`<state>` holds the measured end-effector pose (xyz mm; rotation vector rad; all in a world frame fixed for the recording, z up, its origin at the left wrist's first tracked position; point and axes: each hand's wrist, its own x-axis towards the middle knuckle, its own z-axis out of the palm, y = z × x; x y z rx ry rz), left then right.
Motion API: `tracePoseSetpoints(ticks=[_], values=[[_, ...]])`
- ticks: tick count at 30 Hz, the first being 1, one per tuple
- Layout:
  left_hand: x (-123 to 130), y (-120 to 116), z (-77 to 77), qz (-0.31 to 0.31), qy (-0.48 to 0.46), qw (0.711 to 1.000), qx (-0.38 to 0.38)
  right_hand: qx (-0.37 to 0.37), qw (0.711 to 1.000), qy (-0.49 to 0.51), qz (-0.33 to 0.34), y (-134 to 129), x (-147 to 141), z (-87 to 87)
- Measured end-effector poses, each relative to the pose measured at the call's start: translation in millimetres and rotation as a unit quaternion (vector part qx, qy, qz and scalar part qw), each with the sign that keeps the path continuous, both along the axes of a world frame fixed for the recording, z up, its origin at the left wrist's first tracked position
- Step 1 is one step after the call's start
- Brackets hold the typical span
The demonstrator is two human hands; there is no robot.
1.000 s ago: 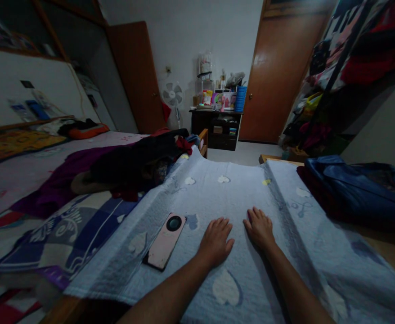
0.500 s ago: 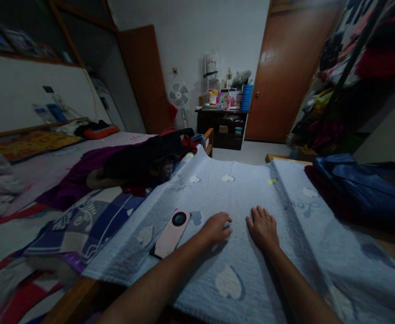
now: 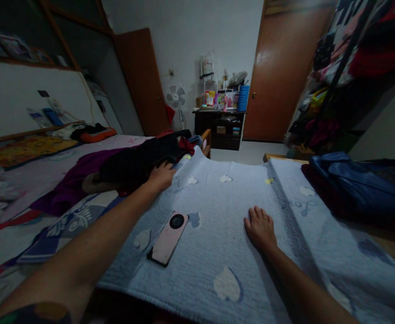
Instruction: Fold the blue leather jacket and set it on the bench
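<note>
My right hand point(image 3: 261, 228) lies flat on a light blue quilted blanket point(image 3: 214, 252) with heart shapes, its fingers a little spread. My left hand point(image 3: 163, 175) is stretched out to the blanket's left edge, beside a heap of dark clothes point(image 3: 130, 164). Its fingers look extended over the edge of the heap, with their tips hard to make out against the black cloth; I see nothing held. Between my arms, a pink phone point(image 3: 169, 238) with a round black camera ring rests face down on the blanket.
Folded jeans point(image 3: 362, 184) are stacked on the right. Purple cloth point(image 3: 72, 180) and a blue patterned pillow point(image 3: 79, 216) lie on the bed at left. A fan point(image 3: 176, 99), a dark cabinet point(image 3: 217, 135) and a wooden door point(image 3: 278, 81) stand beyond; clothes hang at upper right.
My left hand has moved from the middle of the blanket forward and left to the dark clothes. My right hand stays flat in place. The view has shifted slightly.
</note>
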<state>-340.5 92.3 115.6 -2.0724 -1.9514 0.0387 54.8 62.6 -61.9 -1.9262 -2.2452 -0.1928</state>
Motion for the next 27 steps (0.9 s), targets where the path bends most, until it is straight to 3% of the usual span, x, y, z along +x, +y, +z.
tracePoseSetpoints(ticks=[3, 10, 14, 18, 22, 27], values=[[-24.7, -6.5, 3.1, -0.001, 0.028, 0.998, -0.049, 0.0, 1.0, 0.002, 0.003, -0.8, -0.5, 0.9], [-52.2, -28.8, 26.4, -0.005, 0.065, 0.998, 0.003, 0.007, 1.0, 0.004, 0.001, -2.6, -1.6, 2.6], [-65.8, -33.7, 44.6, 0.066, 0.009, 0.996, 0.06, 0.01, 1.0, 0.005, 0.006, -3.5, -1.9, 4.6], [-74.2, -35.7, 54.1, 0.151, -0.094, 0.974, 0.139, 0.002, 1.0, 0.007, 0.004, -3.5, -2.0, 6.4], [-64.7, -41.3, 50.5, 0.1, -0.157, 0.975, 0.121, 0.01, 1.0, 0.002, 0.004, -3.2, -2.2, 5.4], [-16.8, -46.6, 41.2, 0.0, -0.027, 0.995, 0.1, 0.018, 1.0, 0.004, 0.004, -2.8, -2.6, 3.5]])
